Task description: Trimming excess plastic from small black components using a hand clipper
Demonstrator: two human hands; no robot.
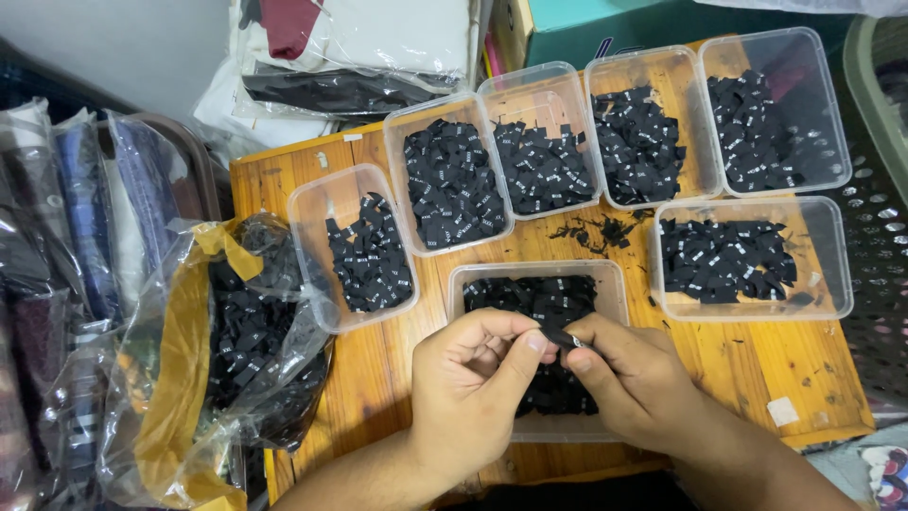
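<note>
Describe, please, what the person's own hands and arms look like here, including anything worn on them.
Both the left hand and the right hand are bare: no gloves, rings, watch or bracelet show. The forearms are bare too, with no sleeves in view up to the bottom edge of the picture. Fingernails are short and unpainted.

Black labels with white marks fill 7 clear tubs on an orange-brown wooden table.

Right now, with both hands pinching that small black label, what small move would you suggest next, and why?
Probably separate the black label pinched between the left hand and right hand, then read its size mark; it sits above the near container, and the other containers hold similar labels.
</note>
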